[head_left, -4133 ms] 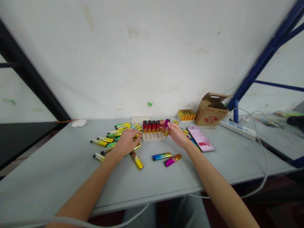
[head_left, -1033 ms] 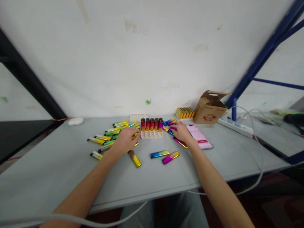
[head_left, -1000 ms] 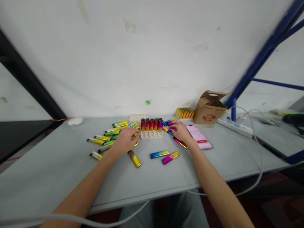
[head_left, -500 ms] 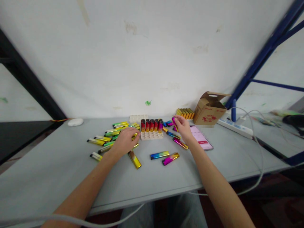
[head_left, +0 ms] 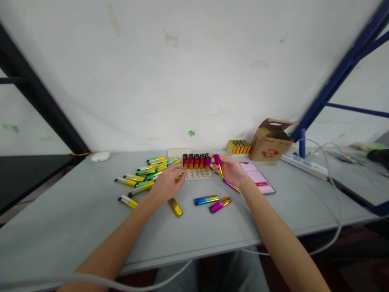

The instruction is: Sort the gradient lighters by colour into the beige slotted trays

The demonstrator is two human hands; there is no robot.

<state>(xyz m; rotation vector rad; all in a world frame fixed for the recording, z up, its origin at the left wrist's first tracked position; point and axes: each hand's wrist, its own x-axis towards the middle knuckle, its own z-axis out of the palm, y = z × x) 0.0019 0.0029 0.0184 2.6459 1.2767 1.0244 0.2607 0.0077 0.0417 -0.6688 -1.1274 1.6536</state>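
My right hand [head_left: 232, 170] grips a purple-and-gold lighter [head_left: 218, 164], tilted, just right of the white holed tray [head_left: 197, 175]. Several red lighters [head_left: 196, 161] stand upright along the tray's back row, with a purple one [head_left: 207, 163] at its right end. At the tray's left side my left hand [head_left: 165, 182] has its fingers curled around a yellow lighter [head_left: 179, 177], mostly hidden by them. Under and beside that hand lie loose yellow and green lighters [head_left: 146, 185]. A blue lighter [head_left: 206, 200] and another purple-gold lighter [head_left: 220, 205] lie in front of the tray.
A second holed tray [head_left: 179, 152] lies by the wall. Right of it stand a filled block of yellow-orange lighters [head_left: 238, 147] and an open cardboard box [head_left: 270, 144]. A phone [head_left: 258, 178], a power strip [head_left: 305, 166] and cables occupy the right side; a white case [head_left: 100, 157] sits far left.
My right hand has moved left towards the tray with the purple-gold lighter and turned so its palm shows more. My left hand has shifted slightly right, closer to the tray.
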